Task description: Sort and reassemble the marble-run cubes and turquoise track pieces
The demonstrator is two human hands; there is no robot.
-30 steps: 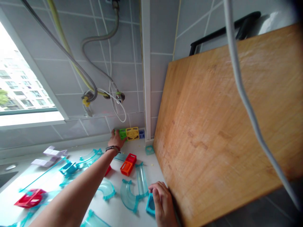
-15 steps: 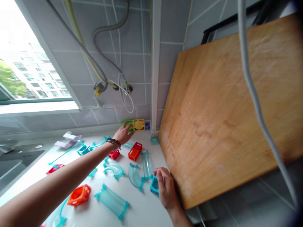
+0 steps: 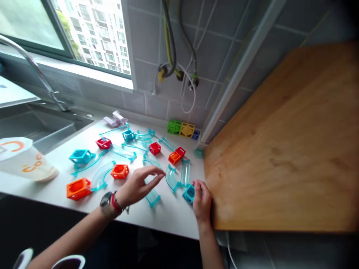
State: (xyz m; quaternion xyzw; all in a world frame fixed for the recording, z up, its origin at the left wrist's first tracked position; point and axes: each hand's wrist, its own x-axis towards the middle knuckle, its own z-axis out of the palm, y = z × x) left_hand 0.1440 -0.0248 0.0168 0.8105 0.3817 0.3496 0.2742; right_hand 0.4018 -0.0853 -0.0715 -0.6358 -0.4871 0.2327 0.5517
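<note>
My left hand [image 3: 139,184] reaches over the middle of the white counter, fingers stretched out and thumb below them, with nothing visible in it. Its fingertips come close to a clear teal curved track piece [image 3: 171,178]. My right hand [image 3: 202,201] is closed at the right side of a blue cube block [image 3: 188,194], its curled fingers against the block. The curved piece's lower end meets the blue block and a straight clear track piece [image 3: 185,172]. Above them lies a red and orange block pair [image 3: 176,155]. A clear track piece [image 3: 153,198] lies partly under my left hand.
Green [image 3: 174,127], yellow [image 3: 187,130] and blue blocks line the back wall. More orange, red and teal blocks and tracks spread leftward. A paper cup [image 3: 25,160] and a sink [image 3: 56,125] are at left. A wooden board [image 3: 280,149] stands close on the right.
My left hand has drawn back from the green block at the wall to the middle of the counter. My right hand stays by the blue cube block. The view has swung left.
</note>
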